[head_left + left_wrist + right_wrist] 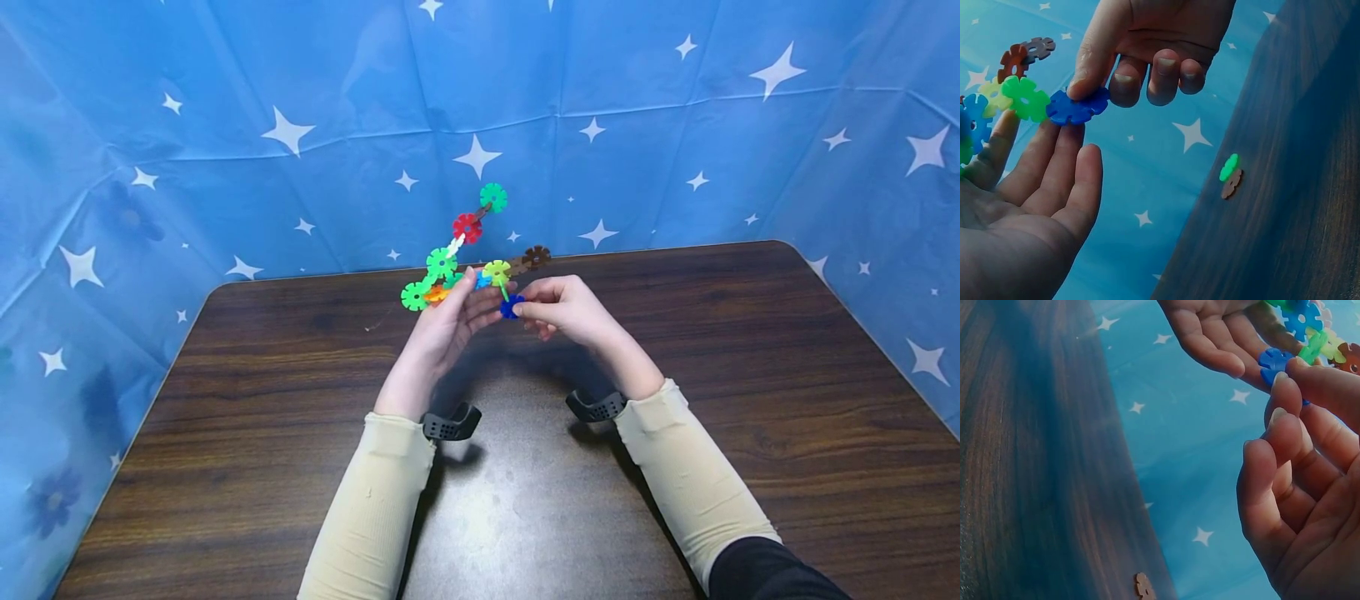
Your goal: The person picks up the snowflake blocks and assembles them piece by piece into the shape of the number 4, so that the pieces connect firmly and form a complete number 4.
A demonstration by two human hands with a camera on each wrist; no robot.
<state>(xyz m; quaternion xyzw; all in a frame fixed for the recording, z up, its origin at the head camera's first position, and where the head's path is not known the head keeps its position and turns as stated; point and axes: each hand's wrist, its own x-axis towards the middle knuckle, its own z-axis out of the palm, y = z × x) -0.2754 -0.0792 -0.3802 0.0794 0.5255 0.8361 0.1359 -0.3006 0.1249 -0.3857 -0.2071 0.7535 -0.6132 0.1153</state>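
Notched plastic flower discs are linked into a branching chain (442, 262) in green, red, white, orange, yellow, blue and brown. My left hand (444, 329) holds the chain, thumb in front and fingers behind it. A dark blue disc (512, 307) is pinched between the thumb and fingers of my right hand (566, 310). In the left wrist view the blue disc (1077, 106) meets the edge of a light green disc (1025, 99) on the chain. Left fingertips sit right under the blue disc. My right thumb covers part of it in the right wrist view.
A dark wood table (285, 400) lies below the hands, with a blue star-patterned curtain (360, 92) behind it. Near the table's edge, a loose green disc (1229, 167) overlaps a brown disc (1232, 185) in the left wrist view.
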